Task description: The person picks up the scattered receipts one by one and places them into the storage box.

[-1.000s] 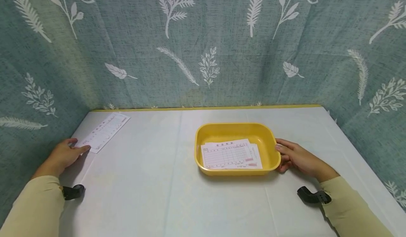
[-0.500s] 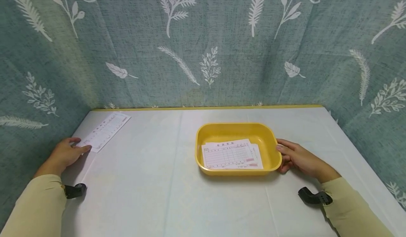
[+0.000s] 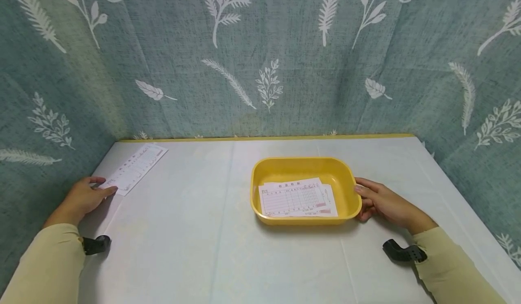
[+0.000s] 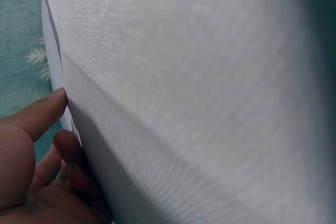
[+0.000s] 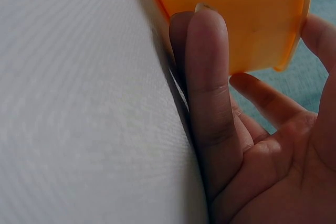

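At the table's far left lies a white printed receipt slip [image 3: 136,166], set at a slant. The left hand [image 3: 83,197] is at its near end, with the thumb and a fingertip on or beside the paper and a gap between them. In the left wrist view, the thumb [image 4: 50,111] meets the slip's edge. Right of centre stands a yellow plastic basket [image 3: 301,163] holding several receipt slips [image 3: 291,199], stacked unevenly. The right hand [image 3: 384,203] touches the basket's right end from outside. In the right wrist view, its fingers [image 5: 207,77] extend fairly straight along the wall.
A white cloth covers the table [image 3: 175,231]. Green leaf-patterned fabric [image 3: 260,59] hangs behind and at both sides. A yellow strip [image 3: 195,139] runs along the back edge. A black wrist camera [image 3: 97,245] sits on the left cuff, another black camera [image 3: 400,252] on the right.
The left hand's fingertip has shifted slightly right over the slip, nearer the thumb. The right hand, the basket and its slips stay in place.
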